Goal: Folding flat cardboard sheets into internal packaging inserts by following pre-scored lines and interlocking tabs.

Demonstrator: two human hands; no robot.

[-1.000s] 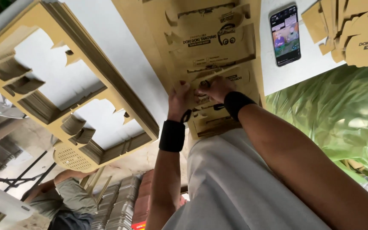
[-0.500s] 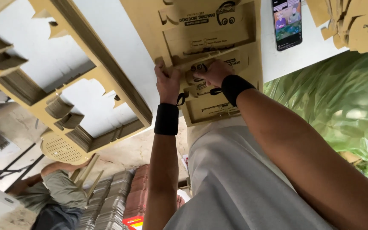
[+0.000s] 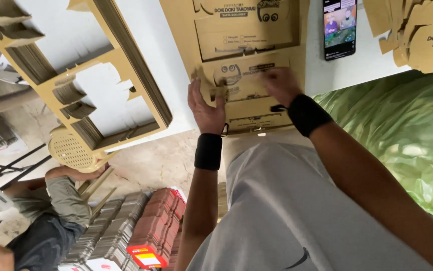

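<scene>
A flat brown cardboard box blank (image 3: 249, 30) with printed panels lies on a white table (image 3: 176, 80) in front of me. My left hand (image 3: 206, 108), with a black wristband, presses on the blank's near left part, its fingers pinching a small flap. My right hand (image 3: 279, 83), also with a black wristband, is blurred and rests on the near panel to the right, fingers curled on the cardboard. My grey shirt fills the bottom of the view.
A phone (image 3: 339, 27) with a lit screen lies right of the blank. Folded boxes (image 3: 422, 35) sit at top right above a green plastic bag (image 3: 402, 130). Stacked die-cut cardboard frames (image 3: 101, 75) lie left. Another person (image 3: 51, 211) sits by floor stacks (image 3: 121, 231).
Both hands have shifted on the blank's near panel. The left hand has slid down and lies flatter, and the right hand has swept right. The view has also moved closer.
</scene>
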